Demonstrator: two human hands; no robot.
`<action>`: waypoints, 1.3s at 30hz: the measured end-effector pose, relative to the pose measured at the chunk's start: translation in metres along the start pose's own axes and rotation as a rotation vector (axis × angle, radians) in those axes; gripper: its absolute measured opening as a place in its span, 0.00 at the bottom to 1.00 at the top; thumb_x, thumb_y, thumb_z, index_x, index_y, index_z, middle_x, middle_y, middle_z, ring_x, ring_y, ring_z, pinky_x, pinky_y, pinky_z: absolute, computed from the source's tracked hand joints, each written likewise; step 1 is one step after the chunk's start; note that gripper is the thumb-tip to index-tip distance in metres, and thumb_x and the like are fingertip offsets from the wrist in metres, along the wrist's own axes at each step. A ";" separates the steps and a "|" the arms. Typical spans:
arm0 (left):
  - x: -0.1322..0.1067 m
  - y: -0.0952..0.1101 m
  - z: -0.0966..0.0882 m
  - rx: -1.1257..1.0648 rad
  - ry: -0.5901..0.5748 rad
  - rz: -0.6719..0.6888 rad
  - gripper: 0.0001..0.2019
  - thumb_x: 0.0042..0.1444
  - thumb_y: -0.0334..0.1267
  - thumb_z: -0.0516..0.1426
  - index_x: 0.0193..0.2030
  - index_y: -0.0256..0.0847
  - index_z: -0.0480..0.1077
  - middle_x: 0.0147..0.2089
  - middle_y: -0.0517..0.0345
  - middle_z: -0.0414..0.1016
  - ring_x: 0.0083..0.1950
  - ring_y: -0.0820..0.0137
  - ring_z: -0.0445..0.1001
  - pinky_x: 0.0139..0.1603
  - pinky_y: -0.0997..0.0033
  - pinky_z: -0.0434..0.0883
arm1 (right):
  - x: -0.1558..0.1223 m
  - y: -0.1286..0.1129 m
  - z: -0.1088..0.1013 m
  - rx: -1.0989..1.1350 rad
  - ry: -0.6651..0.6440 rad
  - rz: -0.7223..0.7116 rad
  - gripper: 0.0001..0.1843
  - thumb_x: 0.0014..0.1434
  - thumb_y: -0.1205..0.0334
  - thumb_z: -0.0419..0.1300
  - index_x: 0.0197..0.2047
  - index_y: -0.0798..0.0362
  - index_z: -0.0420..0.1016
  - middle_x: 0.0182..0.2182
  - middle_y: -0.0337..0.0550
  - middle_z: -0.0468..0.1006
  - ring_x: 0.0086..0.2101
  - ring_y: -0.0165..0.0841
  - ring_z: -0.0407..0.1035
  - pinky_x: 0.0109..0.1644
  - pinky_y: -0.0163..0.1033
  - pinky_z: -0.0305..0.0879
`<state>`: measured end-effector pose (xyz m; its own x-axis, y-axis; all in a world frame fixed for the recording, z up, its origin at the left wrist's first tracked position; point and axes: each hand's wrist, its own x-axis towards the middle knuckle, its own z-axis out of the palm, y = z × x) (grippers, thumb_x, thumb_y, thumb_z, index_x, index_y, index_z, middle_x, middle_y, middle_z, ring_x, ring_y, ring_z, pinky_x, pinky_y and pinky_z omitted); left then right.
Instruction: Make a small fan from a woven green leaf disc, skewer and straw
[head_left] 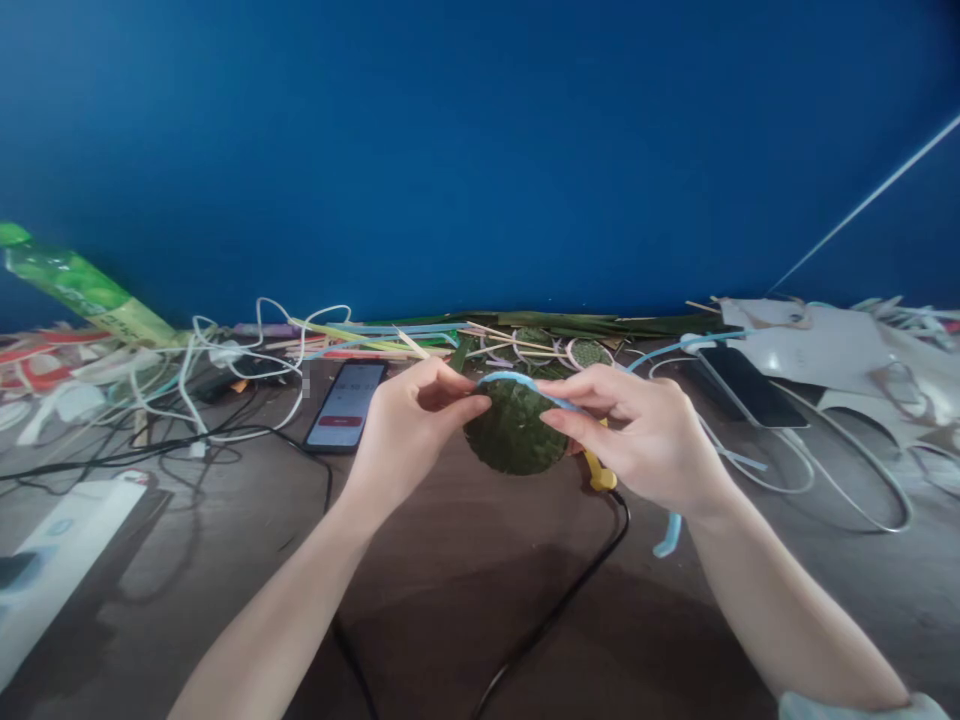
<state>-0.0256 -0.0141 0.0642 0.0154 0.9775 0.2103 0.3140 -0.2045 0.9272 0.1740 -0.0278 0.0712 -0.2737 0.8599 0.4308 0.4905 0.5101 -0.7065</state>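
My left hand and my right hand hold a round dark green leaf disc between them above the brown table. Both pinch a light blue strip that curves along the disc's top edge. The strip runs on under my right hand, and its loose end hangs below my right wrist. A yellow object shows just beneath my right fingers, partly hidden. Fingers of both hands are closed on the disc and strip.
A lit phone lies left of my hands, a dark phone to the right. Tangled white and black cables and a green bottle fill the left. Coloured strips and leaves line the blue wall. A black cable runs toward me.
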 end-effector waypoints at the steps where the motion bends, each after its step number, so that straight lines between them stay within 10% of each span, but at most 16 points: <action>1: 0.000 0.001 0.000 0.006 -0.010 -0.004 0.08 0.43 0.36 0.64 0.25 0.39 0.68 0.25 0.65 0.74 0.29 0.75 0.72 0.30 0.79 0.67 | 0.000 0.000 0.000 0.013 -0.012 0.023 0.09 0.54 0.62 0.60 0.40 0.51 0.74 0.30 0.36 0.80 0.25 0.26 0.74 0.29 0.29 0.71; 39: 0.001 0.003 -0.001 0.057 -0.027 -0.010 0.07 0.43 0.37 0.63 0.24 0.39 0.69 0.25 0.64 0.73 0.28 0.75 0.71 0.29 0.79 0.67 | 0.000 -0.002 -0.001 0.030 -0.034 0.058 0.09 0.54 0.62 0.60 0.39 0.52 0.74 0.28 0.36 0.80 0.22 0.25 0.72 0.25 0.28 0.68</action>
<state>-0.0258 -0.0141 0.0674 0.0375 0.9807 0.1917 0.3674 -0.1919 0.9100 0.1739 -0.0286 0.0727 -0.2736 0.8881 0.3694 0.4812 0.4590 -0.7469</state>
